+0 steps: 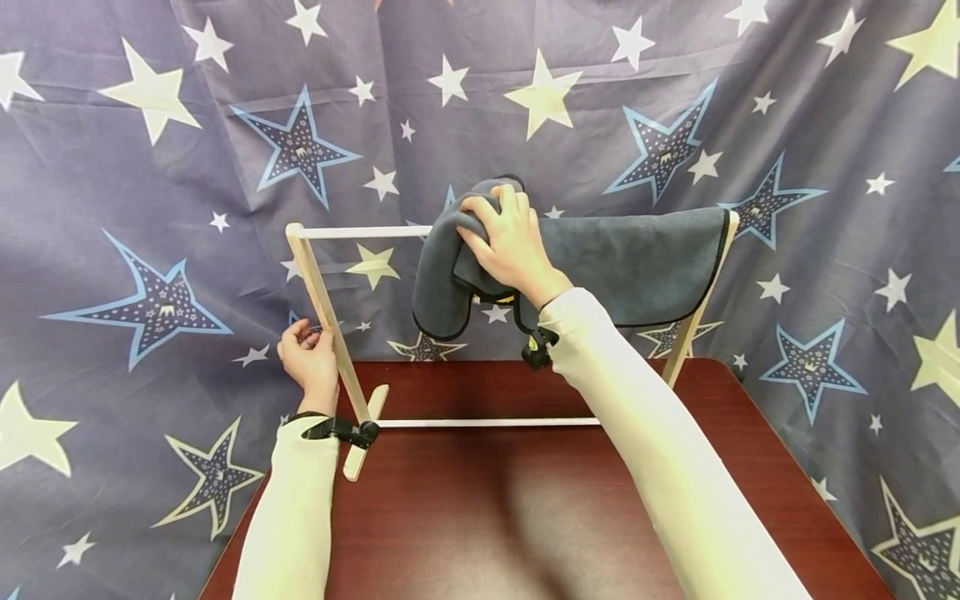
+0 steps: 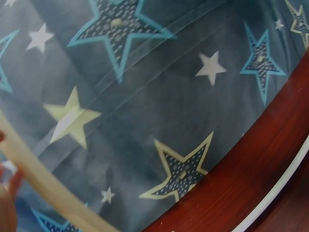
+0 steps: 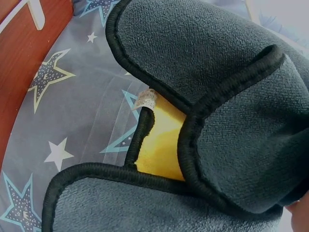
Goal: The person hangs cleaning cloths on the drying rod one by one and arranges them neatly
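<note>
A grey microfibre towel (image 1: pixel 637 258) with black edging hangs over the top bar of a wooden rack. Its left part is bunched up, and my right hand (image 1: pixel 513 242) grips that bunch from above. In the right wrist view, folds of the towel (image 3: pixel 241 140) overlap around a yellow underside with a small white label (image 3: pixel 146 99). My left hand (image 1: pixel 309 362) is beside the rack's left post (image 1: pixel 322 300), fingers loosely curled, with nothing seen in it. Only a few of its fingers (image 2: pixel 7 203) show at the edge of the left wrist view.
The rack's white top bar (image 1: pixel 367 232) is bare on the left. A lower white bar (image 1: pixel 487 422) runs just above the dark red table (image 1: pixel 450 517), and a wooden foot (image 1: pixel 356 462) rests on the tabletop. Behind hangs a star-patterned curtain (image 1: pixel 247 200).
</note>
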{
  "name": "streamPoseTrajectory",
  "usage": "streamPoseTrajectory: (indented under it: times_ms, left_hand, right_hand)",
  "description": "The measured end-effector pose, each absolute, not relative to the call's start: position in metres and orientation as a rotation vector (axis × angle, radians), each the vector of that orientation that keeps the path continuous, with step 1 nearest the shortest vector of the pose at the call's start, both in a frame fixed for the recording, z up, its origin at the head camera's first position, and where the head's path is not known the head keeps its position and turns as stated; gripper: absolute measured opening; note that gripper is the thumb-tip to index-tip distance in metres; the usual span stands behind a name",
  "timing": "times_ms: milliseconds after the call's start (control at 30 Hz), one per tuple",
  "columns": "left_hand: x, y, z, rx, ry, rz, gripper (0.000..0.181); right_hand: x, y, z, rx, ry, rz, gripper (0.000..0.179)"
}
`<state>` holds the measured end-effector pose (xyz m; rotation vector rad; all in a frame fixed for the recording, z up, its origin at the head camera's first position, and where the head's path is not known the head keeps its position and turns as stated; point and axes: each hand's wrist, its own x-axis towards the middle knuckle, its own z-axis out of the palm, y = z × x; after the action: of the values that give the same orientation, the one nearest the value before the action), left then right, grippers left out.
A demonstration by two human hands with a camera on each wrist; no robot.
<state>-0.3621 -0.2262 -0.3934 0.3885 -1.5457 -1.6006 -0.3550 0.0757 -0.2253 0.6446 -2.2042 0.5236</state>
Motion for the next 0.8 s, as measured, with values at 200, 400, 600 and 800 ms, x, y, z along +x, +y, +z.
streamPoseTrajectory:
  times_ms: [200, 400, 600, 800]
  left_hand:
    - [-0.358, -0.202, -0.381, 0.18, -1.539, -1.672, 0.033]
    - [-0.356, -0.185, -0.358, 0.015, -1.984, -2.221, 0.05]
    - [-0.357, -0.173, -0.345, -0.205, -2.306, -2.387, 0.071]
    - [-0.36, -0.157, -0.327, -0.097, -2.186, -2.487, 0.045]
  right_hand:
    - [-0.353, 0.076, -0.226, 0.641, -2.211, 0.505, 0.034]
    - [-0.351, 0.077, -0.228, 0.644, -2.205, 0.505, 0.034]
    - [-0.35, 0.078, -0.231, 0.655, -2.196, 0.52, 0.035]
    - [-0.349, 0.08, -0.232, 0.647, -2.187, 0.545, 0.036]
